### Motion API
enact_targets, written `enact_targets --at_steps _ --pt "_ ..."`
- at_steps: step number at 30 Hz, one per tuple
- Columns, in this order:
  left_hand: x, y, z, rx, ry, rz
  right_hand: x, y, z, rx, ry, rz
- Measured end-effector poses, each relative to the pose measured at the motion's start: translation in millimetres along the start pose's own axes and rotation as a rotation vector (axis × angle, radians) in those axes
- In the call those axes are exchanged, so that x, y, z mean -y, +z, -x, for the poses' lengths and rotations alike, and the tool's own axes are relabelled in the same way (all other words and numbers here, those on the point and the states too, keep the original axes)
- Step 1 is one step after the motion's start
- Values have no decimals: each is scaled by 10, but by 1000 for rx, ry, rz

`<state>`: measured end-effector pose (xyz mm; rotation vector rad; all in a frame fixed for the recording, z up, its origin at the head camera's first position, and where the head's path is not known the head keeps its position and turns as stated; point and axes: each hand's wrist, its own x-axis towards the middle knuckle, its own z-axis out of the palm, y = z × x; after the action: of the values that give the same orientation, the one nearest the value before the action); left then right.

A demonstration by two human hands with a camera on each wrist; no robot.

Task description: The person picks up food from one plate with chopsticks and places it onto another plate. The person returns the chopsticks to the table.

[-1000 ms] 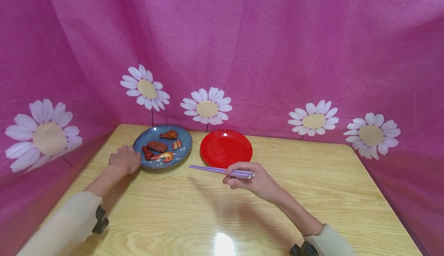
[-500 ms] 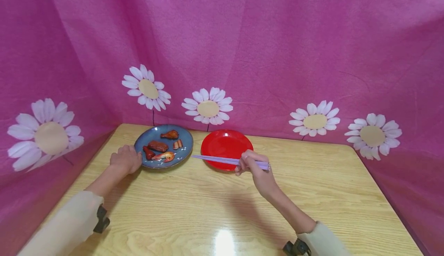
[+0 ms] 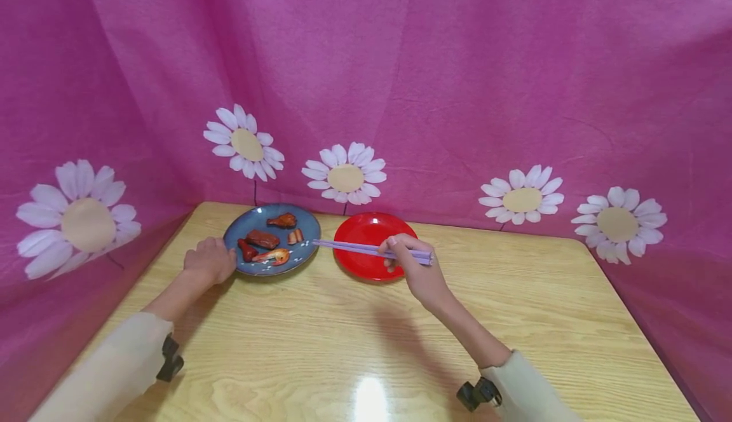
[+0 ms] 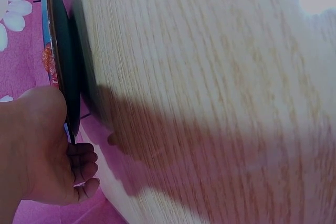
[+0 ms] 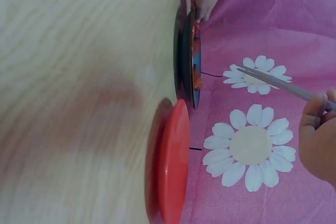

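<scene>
My left hand [image 3: 210,262] holds the left rim of a blue plate [image 3: 305,218]; in the left wrist view its fingers [image 4: 83,163] curl at the plate's edge. On that plate lie a brown drumstick [image 3: 282,220], a brown slab of meat [image 3: 262,239], a small striped meat piece [image 3: 295,236], a dark red drumstick [image 3: 247,250] and an orange shrimp [image 3: 276,256]. My right hand [image 3: 420,276] grips lilac chopsticks [image 3: 351,246] over the red plate [image 3: 366,228]. Their tips, close together, point left over the blue plate's right edge. In the right wrist view the chopsticks [image 5: 278,83] stay above both plates.
Both plates stand side by side near the back of the wooden table [image 3: 320,346]. A pink cloth [image 3: 434,79] with printed daisies encloses the back and sides. Dark wrist cameras [image 3: 169,358] sit on both sleeves.
My right hand has risen and gone farther back, carrying the chopsticks from in front of the red plate to over it, tips now at the blue plate. The left hand stays at the blue plate.
</scene>
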<state>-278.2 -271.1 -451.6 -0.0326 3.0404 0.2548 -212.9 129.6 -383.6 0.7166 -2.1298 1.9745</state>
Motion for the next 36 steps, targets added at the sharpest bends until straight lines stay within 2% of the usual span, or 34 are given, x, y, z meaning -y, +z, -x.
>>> enact_targets --at_steps 4,12,19,25,36 --pt "10 -2 -9 4 -3 7 -6 3 -108 67 -16 -14" --pt "10 -6 -7 30 -7 -2 -22 4 -326 139 30 -3" --pt "21 12 -22 16 -8 0 -97 56 -494 153 66 -60" --pt "25 17 -23 13 -22 13 -185 107 -623 134 103 -94" --pt "76 54 -38 -37 2 17 -371 164 -848 109 189 -63"
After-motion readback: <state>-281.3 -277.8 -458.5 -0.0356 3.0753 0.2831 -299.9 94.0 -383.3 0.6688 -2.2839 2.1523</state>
